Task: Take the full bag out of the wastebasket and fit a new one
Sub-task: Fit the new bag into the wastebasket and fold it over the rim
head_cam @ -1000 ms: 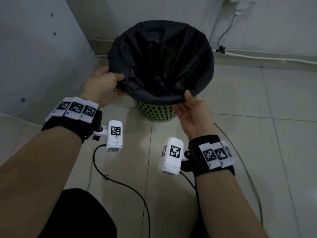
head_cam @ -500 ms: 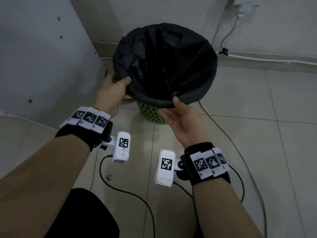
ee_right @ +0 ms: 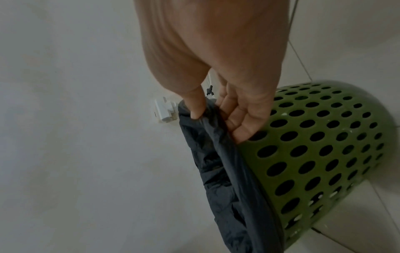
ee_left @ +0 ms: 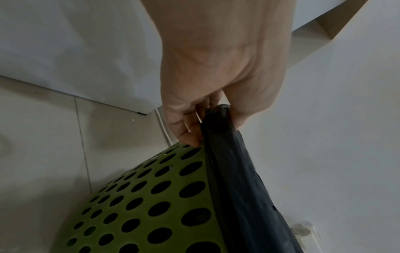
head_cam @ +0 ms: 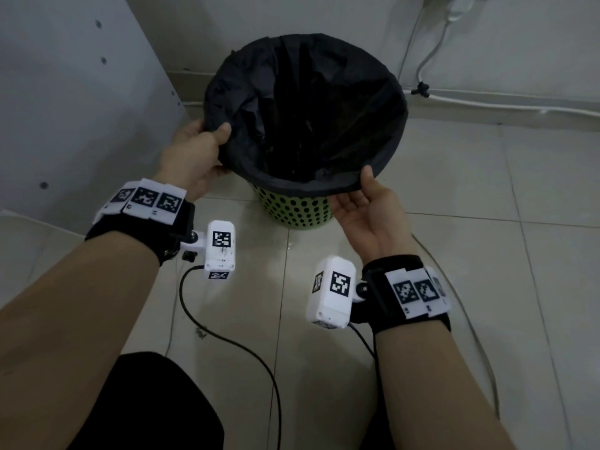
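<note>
A green perforated wastebasket (head_cam: 293, 211) stands on the tiled floor near the wall, lined with a black bag (head_cam: 305, 112) whose mouth spreads wide over the rim. My left hand (head_cam: 207, 147) pinches the bag's rim on the left side, thumb on top. In the left wrist view the left hand (ee_left: 207, 119) holds a bunched fold of the bag (ee_left: 233, 171) above the wastebasket (ee_left: 140, 205). My right hand (head_cam: 367, 196) pinches the near right rim, palm up. In the right wrist view the thumb and fingers of the right hand (ee_right: 214, 118) clamp the bag's edge (ee_right: 218, 171) beside the wastebasket (ee_right: 314, 145).
A white cabinet panel (head_cam: 71, 102) stands close on the left. A white cable (head_cam: 506, 103) runs along the back wall's base from a plug (head_cam: 457, 8). Black cables (head_cam: 233, 342) trail over the floor tiles near my arms. My dark-clad knee (head_cam: 146, 404) is at the bottom.
My right hand slid from the front centre of the rim to the near right side. The left hand keeps its pinch on the left rim. The bag mouth now lies more evenly spread.
</note>
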Demonstrator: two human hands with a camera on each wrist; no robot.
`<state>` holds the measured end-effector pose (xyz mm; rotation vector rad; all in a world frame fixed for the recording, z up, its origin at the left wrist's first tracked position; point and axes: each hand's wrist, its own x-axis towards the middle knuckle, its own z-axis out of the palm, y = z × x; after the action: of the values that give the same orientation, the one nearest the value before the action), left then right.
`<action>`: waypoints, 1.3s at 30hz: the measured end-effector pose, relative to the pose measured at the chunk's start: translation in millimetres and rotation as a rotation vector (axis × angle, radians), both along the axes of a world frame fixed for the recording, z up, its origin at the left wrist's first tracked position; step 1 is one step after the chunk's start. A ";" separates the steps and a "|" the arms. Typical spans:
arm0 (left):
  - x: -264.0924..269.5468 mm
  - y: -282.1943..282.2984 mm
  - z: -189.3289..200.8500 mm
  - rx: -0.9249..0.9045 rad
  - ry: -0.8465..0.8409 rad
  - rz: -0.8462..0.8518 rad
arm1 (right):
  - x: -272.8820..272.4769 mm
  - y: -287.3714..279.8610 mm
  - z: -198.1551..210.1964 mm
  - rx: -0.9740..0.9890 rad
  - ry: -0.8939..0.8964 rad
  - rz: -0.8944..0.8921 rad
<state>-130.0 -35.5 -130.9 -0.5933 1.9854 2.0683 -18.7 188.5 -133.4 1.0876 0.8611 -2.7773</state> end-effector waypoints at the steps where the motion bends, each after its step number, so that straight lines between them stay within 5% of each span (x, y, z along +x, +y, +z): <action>1: 0.0 0.5 0.2 -0.002 0.000 -0.002 | -0.7 -2.0 1.1 0.010 -0.003 0.000; 16: 6.5 5.7 0.3 0.013 0.029 -0.027 | 2.1 -33.7 4.5 -0.110 0.022 -0.031; 25: 21.5 18.3 -1.2 0.372 -0.161 0.036 | -0.6 -48.7 2.3 0.067 0.066 0.083; 29: 12.8 14.0 -1.5 0.267 -0.080 0.017 | 1.5 -36.5 -3.4 0.124 0.058 0.207; 33: -1.1 -6.9 -3.9 0.169 -0.021 0.067 | -2.4 0.8 -3.0 0.224 -0.064 0.124; 39: -6.9 -15.1 -4.6 0.181 0.004 0.063 | -10.6 2.5 6.4 0.062 -0.105 0.122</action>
<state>-136.9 -50.6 -135.5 -0.6223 1.7771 2.2565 -29.3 191.0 -127.0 1.1372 0.9722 -2.5865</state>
